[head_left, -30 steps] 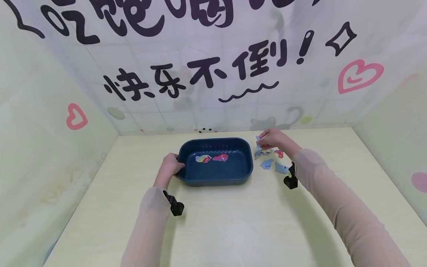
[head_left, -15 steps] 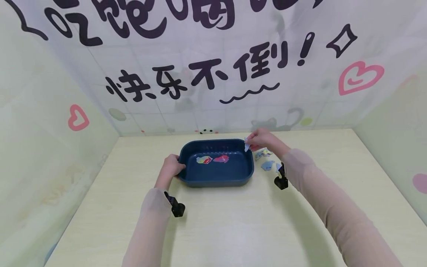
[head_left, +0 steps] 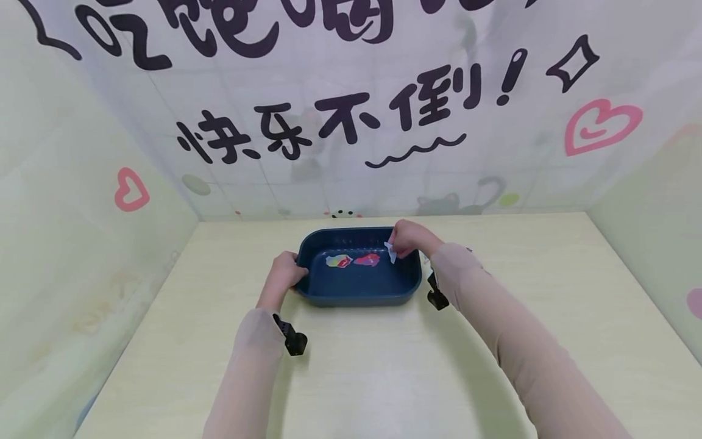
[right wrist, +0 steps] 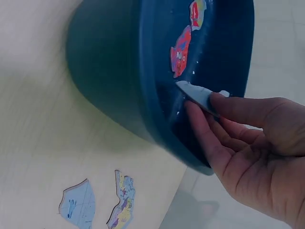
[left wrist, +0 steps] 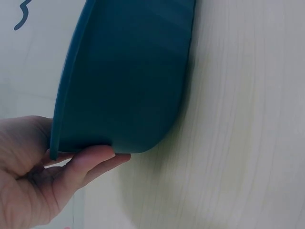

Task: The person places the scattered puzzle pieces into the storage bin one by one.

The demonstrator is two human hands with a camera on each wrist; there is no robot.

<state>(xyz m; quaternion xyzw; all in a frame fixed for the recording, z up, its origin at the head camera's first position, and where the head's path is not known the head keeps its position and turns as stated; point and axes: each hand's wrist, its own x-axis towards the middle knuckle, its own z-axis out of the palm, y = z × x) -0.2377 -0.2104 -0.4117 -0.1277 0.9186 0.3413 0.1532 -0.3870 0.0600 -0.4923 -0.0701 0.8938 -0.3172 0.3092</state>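
A dark blue basin (head_left: 356, 300) stands near the back of the table. My left hand (head_left: 284, 272) grips its left rim, the thumb inside; in the left wrist view the fingers (left wrist: 88, 160) lie along the outer wall. Over the basin's right end, my right hand (head_left: 407, 238) pinches a light blue puzzle piece (right wrist: 198, 94) between thumb and fingers, below rim level. On the basin floor lie a yellow-and-red piece (head_left: 339, 261) and a pink-red piece (head_left: 367, 260), side by side.
Beside the basin on the table, the right wrist view shows a light blue piece (right wrist: 78, 204) and a multicoloured piece (right wrist: 122, 200). The right arm hides this spot in the head view. A printed cloth wall (head_left: 329, 189) rises behind the table.
My right hand has carried the light blue piece leftward from the pile on the table, over the right rim and into the basin. The left hand keeps its grip on the basin.
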